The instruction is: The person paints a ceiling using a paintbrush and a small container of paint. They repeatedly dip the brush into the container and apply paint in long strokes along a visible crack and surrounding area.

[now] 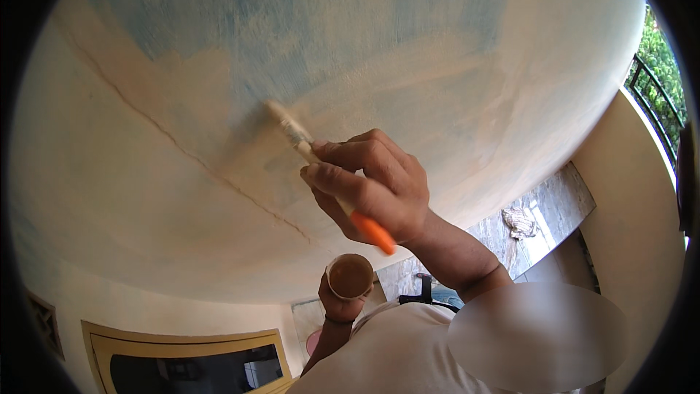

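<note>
A paintbrush [297, 133] with a pale handle and an orange end is gripped in my right hand [379, 182], fingers pinched round it near the metal band. Its bristles meet the wall [364, 58], or come very close to it; I cannot tell which. Blue patches and beige, streaky paint cover that wall. Lower down, my left hand [341, 308] is wrapped round a small cup [350, 276] of brownish liquid, its mouth facing up. A long thin crack [157, 125] runs down the wall to the left of the brush.
A yellow-framed dark glass panel [197, 366] stands at the lower left. To the right, a crumpled striped cloth [519, 223] lies on a grey marble ledge [561, 201]. Beyond a low wall [627, 168] are a dark railing [656, 91] and green foliage [660, 44].
</note>
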Available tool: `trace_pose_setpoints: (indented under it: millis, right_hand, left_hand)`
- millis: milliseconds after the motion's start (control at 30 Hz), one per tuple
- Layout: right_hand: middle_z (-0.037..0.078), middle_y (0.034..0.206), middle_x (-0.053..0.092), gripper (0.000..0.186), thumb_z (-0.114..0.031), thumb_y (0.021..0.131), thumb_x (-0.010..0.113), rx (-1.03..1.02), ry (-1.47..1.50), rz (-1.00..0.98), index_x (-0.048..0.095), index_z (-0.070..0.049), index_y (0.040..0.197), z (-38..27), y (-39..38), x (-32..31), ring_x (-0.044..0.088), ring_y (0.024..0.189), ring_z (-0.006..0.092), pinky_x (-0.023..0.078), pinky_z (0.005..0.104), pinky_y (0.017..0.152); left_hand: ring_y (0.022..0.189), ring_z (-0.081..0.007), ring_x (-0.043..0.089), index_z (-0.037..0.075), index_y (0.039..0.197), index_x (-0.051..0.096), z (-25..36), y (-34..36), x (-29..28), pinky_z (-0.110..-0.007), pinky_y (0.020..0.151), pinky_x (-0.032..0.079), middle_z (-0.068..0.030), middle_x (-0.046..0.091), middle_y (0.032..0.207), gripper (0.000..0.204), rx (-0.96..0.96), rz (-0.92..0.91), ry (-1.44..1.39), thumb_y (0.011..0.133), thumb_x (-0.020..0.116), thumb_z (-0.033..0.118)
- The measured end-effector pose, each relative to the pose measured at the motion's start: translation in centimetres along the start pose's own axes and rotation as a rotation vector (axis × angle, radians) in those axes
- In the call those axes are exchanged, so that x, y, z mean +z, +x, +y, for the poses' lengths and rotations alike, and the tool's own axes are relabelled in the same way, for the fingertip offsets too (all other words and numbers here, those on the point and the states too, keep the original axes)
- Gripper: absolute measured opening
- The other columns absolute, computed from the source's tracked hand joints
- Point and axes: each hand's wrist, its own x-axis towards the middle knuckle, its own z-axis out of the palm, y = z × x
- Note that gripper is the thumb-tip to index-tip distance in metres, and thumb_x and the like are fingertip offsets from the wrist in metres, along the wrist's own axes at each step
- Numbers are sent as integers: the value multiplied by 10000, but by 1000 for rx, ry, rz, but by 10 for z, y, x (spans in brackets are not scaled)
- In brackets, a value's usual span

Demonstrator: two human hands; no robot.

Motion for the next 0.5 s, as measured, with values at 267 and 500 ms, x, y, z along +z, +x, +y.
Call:
trace_pose_setpoints:
  millis: [267, 500]
  right_hand:
    - [106, 895, 751, 55, 5, 893, 751, 506, -2, 636, 724, 23, 937, 84, 8, -109, 651, 655, 137, 495, 260, 562]
    - [109, 948, 744, 100, -17, 863, 799, 49, -669, 565, 743, -11, 946, 107, 0, -113, 693, 778, 167, 545, 279, 603]
  left_hand:
    - [1223, -414, 615, 156, 1356, 612, 1, -12, -8, -547, 916, 547, -127, 667, 1318, 557, 31, 52, -28, 988, 486, 554]
    - [1218, -410, 608, 158, 1376, 598, 3, -9, -6, -541, 916, 544, -116, 668, 1312, 573, 13, 54, -42, 986, 492, 563]
